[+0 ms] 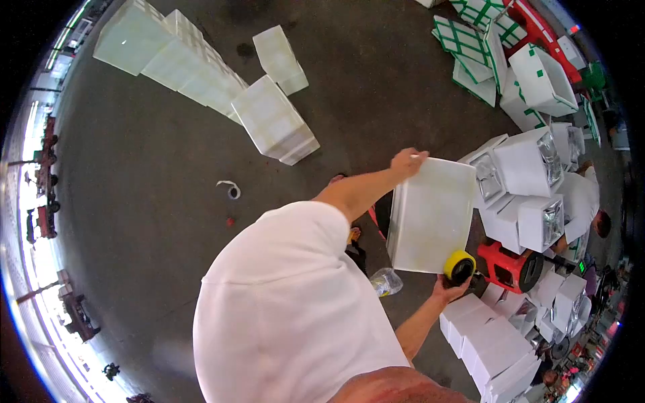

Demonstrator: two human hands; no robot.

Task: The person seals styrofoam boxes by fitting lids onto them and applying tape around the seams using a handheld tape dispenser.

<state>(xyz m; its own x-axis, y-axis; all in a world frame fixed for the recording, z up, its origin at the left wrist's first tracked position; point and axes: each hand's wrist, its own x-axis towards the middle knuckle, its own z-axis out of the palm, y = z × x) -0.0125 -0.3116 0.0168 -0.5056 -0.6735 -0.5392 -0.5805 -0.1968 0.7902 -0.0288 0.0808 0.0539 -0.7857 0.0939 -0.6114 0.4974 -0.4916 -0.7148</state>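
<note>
A white foam box (433, 215) stands in front of me, its flat top facing up. My left hand (408, 162) is at its far left corner, fingers curled closed against the edge. At the near right corner, my right hand (451, 289) grips a yellow tape roll (461, 266) with a dark centre, which touches or nearly touches the box. A clear plastic bag (386, 282) lies on the floor beside the box, close to my feet.
Taped foam boxes (269, 117) stand in a row at upper left. A used tape ring (233, 191) lies on the floor. White boxes with shiny bags (531, 161), a red machine (507, 265) and more boxes (490, 342) crowd the right. A co-worker (581, 201) is behind them.
</note>
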